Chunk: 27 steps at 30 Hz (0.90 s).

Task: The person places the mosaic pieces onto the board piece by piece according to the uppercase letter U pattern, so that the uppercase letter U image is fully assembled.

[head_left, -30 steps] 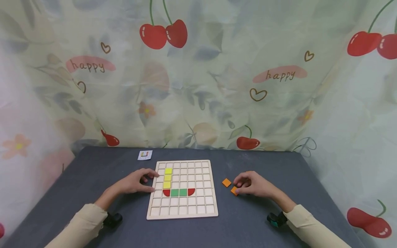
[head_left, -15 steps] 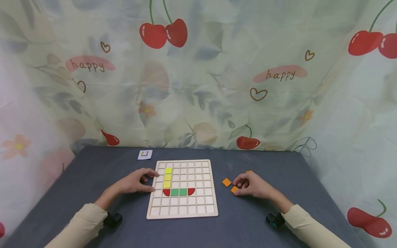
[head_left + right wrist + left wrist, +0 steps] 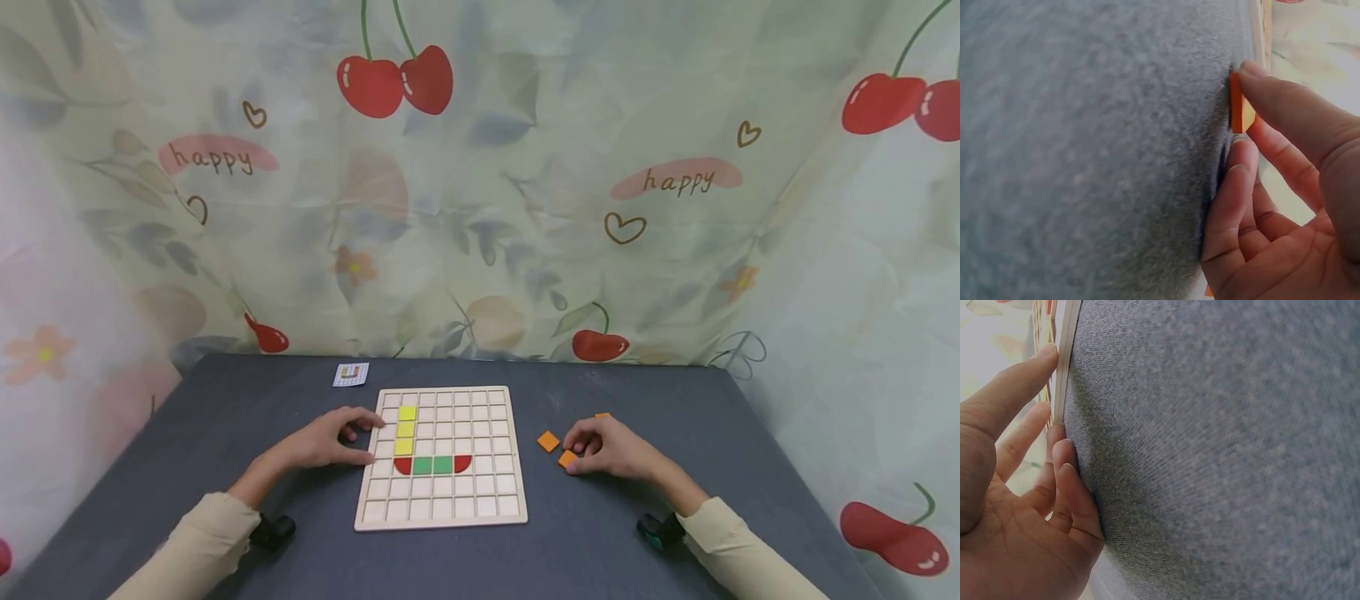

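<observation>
Board (image 3: 483, 485) with a grid of square cells lies flat on the counter (image 3: 592, 558), at centre in the head view. Three yellow tiles (image 3: 406, 430) fill cells in its second column from the left; directly below, one row holds a rounded red piece (image 3: 402, 466), two green tiles (image 3: 432, 466) and a second red piece (image 3: 462, 464). The left hand (image 3: 330, 437) touches the board's left edge with thumb and forefinger. The right hand (image 3: 618, 450) is at an orange tile (image 3: 567, 458) on the counter, right of the board. A second orange tile (image 3: 548, 442) lies just beside it; a third orange tile (image 3: 602, 415) is mostly hidden behind the hand. A printed card (image 3: 350, 375) lies beyond the board's far left corner.

Left wrist view: thumb extended, tip against the board's edge; the remaining fingers are relaxed and slightly bent, not wrapped round anything.

Right wrist view: thumb tip on one end of the first orange tile, forefinger behind it; the tile is pinched between them. Other fingers curl beneath, near the counter surface.
</observation>
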Motion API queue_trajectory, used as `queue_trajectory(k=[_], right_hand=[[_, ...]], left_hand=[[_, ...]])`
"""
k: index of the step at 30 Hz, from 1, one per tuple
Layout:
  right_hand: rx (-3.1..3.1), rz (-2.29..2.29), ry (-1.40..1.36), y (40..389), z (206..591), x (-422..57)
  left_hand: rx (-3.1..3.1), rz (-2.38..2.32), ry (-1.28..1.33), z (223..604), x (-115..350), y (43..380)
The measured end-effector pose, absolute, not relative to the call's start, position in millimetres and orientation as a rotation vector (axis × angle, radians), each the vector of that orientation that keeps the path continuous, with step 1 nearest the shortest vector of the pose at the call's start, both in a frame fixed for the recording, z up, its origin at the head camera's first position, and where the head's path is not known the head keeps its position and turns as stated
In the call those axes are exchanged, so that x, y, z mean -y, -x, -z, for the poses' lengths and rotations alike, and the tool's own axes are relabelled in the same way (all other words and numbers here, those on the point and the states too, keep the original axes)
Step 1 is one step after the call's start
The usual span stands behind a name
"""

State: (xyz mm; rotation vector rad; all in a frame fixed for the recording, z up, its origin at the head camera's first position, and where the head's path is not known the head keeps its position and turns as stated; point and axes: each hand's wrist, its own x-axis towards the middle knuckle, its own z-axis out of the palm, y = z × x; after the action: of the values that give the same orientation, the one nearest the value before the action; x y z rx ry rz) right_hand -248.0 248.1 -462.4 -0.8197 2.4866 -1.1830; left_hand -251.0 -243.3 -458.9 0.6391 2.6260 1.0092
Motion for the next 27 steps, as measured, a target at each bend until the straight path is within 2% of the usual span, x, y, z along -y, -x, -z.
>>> queue_trajectory(k=[27], right_hand=[[-2.397,1.262,0.891,250.6,462.2,-252.8]], left_hand=[[-2.628,-1.004,-0.645,460.7,243.9,252.3]])
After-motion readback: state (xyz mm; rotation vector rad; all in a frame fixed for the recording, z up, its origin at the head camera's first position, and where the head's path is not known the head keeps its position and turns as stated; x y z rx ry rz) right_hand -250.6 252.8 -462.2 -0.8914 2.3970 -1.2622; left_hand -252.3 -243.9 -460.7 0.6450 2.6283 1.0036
